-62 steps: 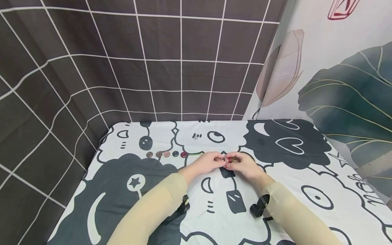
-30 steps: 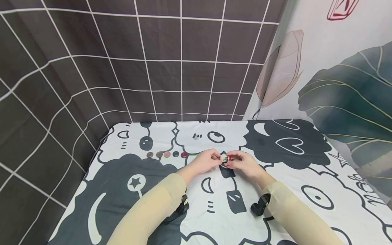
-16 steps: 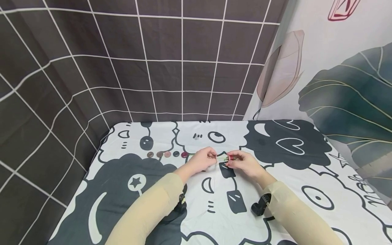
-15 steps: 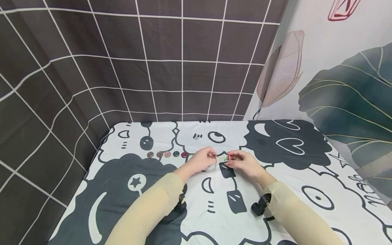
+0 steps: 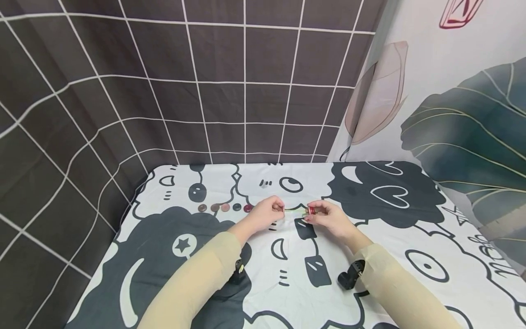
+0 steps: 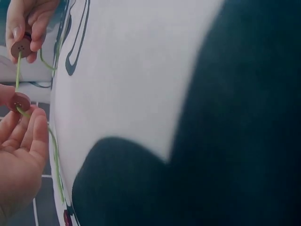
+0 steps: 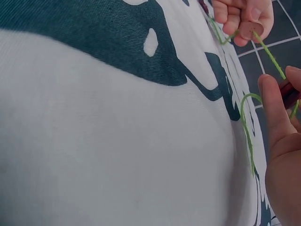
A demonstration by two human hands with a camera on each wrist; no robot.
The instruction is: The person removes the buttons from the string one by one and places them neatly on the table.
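Observation:
My left hand [image 5: 266, 214] pinches a reddish-brown button [image 6: 19, 100] between thumb and fingers, with a green cord [image 6: 18, 77] running through its holes. Across a short gap, my right hand [image 5: 326, 218] grips several red and dark buttons [image 5: 311, 210] stacked together. Between the two hands the cord [image 5: 295, 210] stretches nearly straight. From the right wrist view, the left hand's button [image 7: 250, 30] faces me, and the right hand's dark red button [image 7: 289, 93] is partly covered by the fingers. A loose end of cord [image 7: 248, 136] hangs beside the right hand.
Left of the hands, a row of several loose buttons [image 5: 225, 207] in brown, pink, dark and red lies on the black-and-white patterned cloth [image 5: 287, 292]. Behind it hangs a dark grid curtain [image 5: 263, 105]. A leaf-print curtain [image 5: 472, 137] is at the right.
My left hand has moved left, away from the right hand, with its button sliding along the cord. More cord now shows between them. The right hand has stayed almost still.

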